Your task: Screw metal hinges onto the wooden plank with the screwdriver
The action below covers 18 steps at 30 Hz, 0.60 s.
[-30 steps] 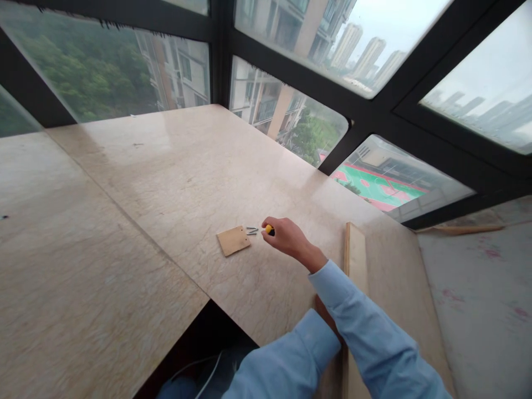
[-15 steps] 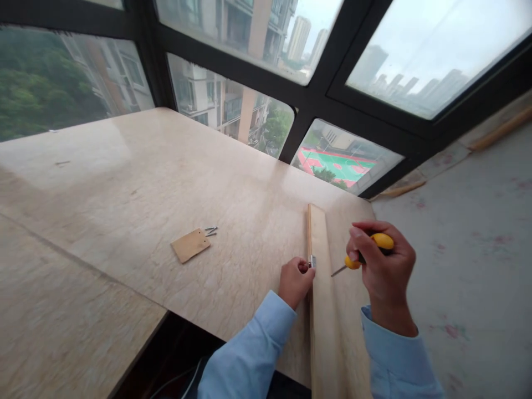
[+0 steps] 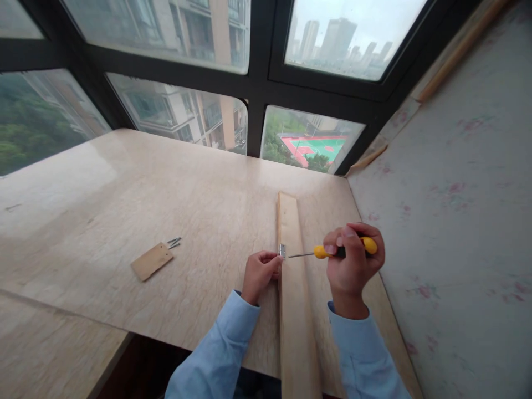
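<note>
The right hand (image 3: pixel 353 263) is gripping a yellow-handled screwdriver (image 3: pixel 332 252), its tip pointing toward nine o'clock at a small metal bracket (image 3: pixel 282 250) on the wooden plank (image 3: pixel 293 310). The left hand (image 3: pixel 260 271) is pinching that bracket from its eight o'clock side.

yellow-handled screwdriver (image 3: pixel 332 252) lies level, tip at bracket (image 3: pixel 282 250) on plank (image 3: pixel 296 299).
</note>
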Each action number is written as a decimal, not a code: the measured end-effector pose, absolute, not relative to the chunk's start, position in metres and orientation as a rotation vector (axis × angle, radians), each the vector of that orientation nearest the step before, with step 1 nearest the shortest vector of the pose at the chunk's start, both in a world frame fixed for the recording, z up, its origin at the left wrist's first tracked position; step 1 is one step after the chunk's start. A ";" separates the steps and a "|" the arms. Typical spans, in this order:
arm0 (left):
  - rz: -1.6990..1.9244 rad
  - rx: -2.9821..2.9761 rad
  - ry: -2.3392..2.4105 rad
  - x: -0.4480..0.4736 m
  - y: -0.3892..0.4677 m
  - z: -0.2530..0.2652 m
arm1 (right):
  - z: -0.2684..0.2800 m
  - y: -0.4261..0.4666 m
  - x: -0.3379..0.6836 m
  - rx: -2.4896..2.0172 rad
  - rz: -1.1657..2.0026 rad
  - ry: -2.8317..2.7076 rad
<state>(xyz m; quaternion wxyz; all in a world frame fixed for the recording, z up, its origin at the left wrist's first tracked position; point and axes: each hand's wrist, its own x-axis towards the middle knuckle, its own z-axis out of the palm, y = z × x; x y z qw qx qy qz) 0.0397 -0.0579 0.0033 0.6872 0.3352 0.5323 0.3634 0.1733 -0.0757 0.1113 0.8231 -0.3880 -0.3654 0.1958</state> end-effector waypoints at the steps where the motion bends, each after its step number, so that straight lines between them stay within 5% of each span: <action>1: 0.815 0.749 1.195 0.039 -0.058 0.004 | 0.109 -0.074 0.174 -0.824 0.436 -0.761; 18: 0.837 0.788 1.201 0.036 -0.059 0.007 | 0.100 -0.052 0.178 -0.856 0.614 -0.765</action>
